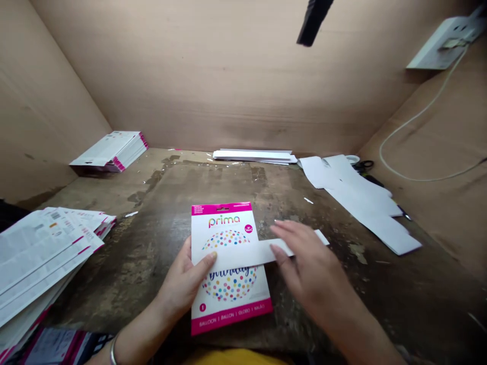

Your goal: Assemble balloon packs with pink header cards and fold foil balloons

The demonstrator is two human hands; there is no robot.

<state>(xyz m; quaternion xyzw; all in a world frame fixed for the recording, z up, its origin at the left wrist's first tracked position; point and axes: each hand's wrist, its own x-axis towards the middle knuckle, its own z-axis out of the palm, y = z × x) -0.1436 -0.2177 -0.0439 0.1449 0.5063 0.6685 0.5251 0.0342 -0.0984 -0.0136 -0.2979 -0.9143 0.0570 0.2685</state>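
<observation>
Before us, our left hand [183,282] pinches packet [230,290] and strip [243,254], contents hidden. Our right hand [309,263] spreads over the strip.

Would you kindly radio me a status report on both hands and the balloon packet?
Left hand gripping balloon packet, thumb on white strip. Right hand open over strip's overhanging part. Strip across packet, covering some print.
</observation>
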